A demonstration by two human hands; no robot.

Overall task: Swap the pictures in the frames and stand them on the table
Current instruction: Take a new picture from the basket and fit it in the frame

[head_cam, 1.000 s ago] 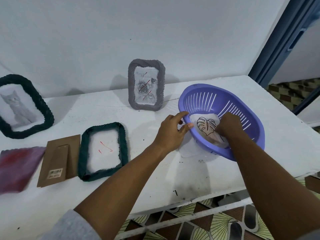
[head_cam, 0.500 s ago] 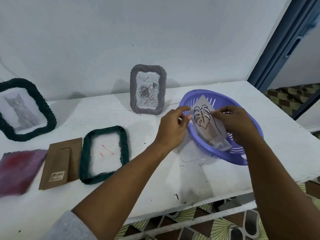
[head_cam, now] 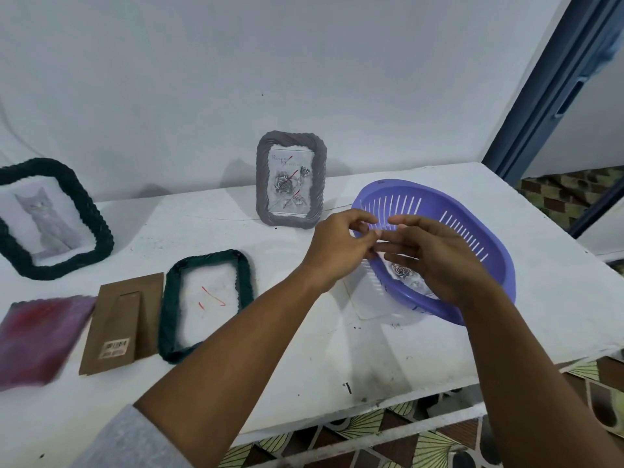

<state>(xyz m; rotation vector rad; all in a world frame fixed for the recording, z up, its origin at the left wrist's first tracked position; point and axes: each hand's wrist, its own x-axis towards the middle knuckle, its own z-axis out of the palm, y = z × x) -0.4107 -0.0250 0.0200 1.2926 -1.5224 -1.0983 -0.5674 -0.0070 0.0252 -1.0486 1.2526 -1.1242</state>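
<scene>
While hovering over basket (head_cam: 472, 211): I'm bringing both hands together.
Left hand (head_cam: 337, 246): fingers curling, contents unclear.
Right hand (head_cam: 439, 261): fingers extending, holding nothing visible.

Both hands, left (head_cam: 341, 246) and right (head_cam: 439, 261), meet fingertip to fingertip over the basket (head_cam: 472, 211) on the worktop (head_cam: 337, 349).

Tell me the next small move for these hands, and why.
Probably move left to the green frame. It lies flat with no picture in it, and its backing board is beside it. The left hand and right hand meet over the basket; I cannot tell whether they hold a picture.
</scene>
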